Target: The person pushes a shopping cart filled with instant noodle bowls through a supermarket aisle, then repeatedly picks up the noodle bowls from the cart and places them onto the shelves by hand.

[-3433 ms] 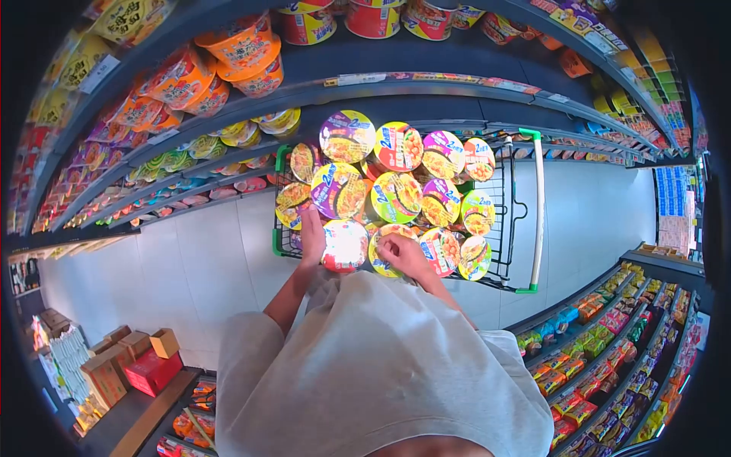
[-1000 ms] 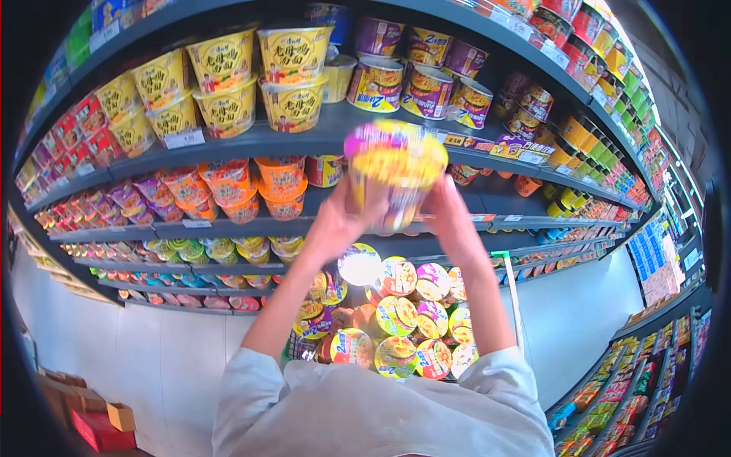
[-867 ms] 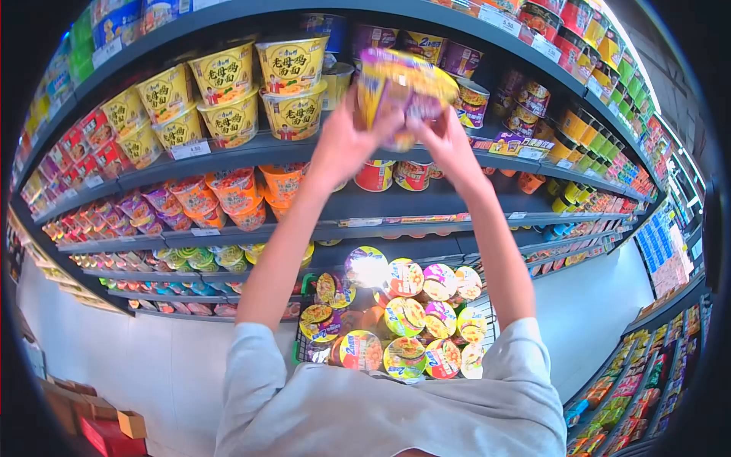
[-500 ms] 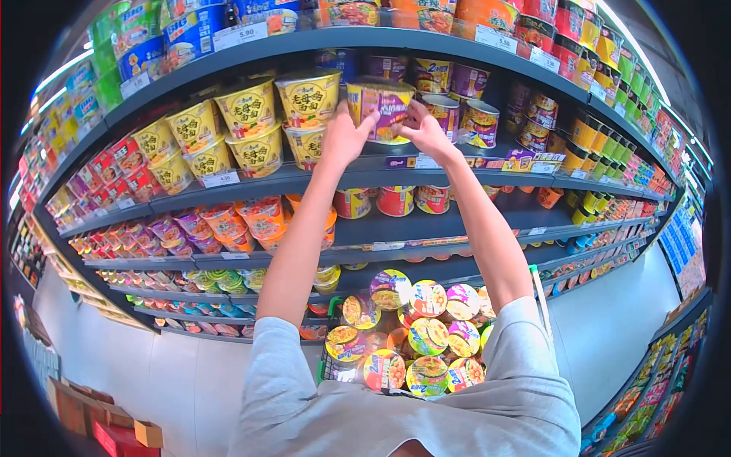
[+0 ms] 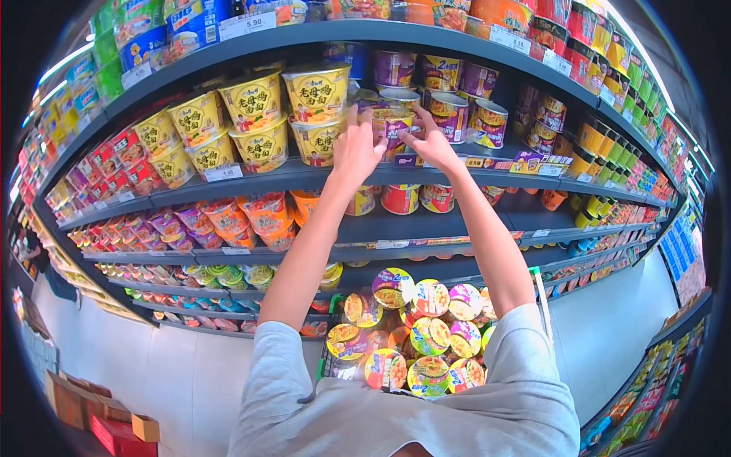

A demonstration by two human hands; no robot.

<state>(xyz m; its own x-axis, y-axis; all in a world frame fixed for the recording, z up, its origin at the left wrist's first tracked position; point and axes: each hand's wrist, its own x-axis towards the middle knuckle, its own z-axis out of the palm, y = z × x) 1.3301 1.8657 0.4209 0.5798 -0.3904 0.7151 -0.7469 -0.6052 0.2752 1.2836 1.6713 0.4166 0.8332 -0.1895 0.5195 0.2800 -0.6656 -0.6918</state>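
Note:
Both of my hands are around a purple and yellow noodle cup point(image 5: 394, 126) at the front of the shelf. My left hand point(image 5: 358, 147) is against its left side, and my right hand point(image 5: 431, 142) is against its right side, fingers bent round it. Purple cups point(image 5: 449, 114) stand behind and to the right of it. Stacked yellow noodle buckets point(image 5: 316, 95) are just left of my left hand. Beneath my arms is a cart point(image 5: 322, 369) filled with noodle cups point(image 5: 429, 336), their lids facing up.
The shelf edge point(image 5: 289, 177) runs below my hands, and another shelf edge point(image 5: 304, 33) passes above them. Lower shelves hold orange buckets point(image 5: 268, 215) and red cups point(image 5: 400, 198). Cardboard boxes point(image 5: 72, 400) and a red box point(image 5: 122, 438) lie at the lower left.
Both hands have lifted the cup from above the cart up to the shelf. Since the last earlier frame it has moved slightly lower and deeper between the yellow buckets and purple cups.

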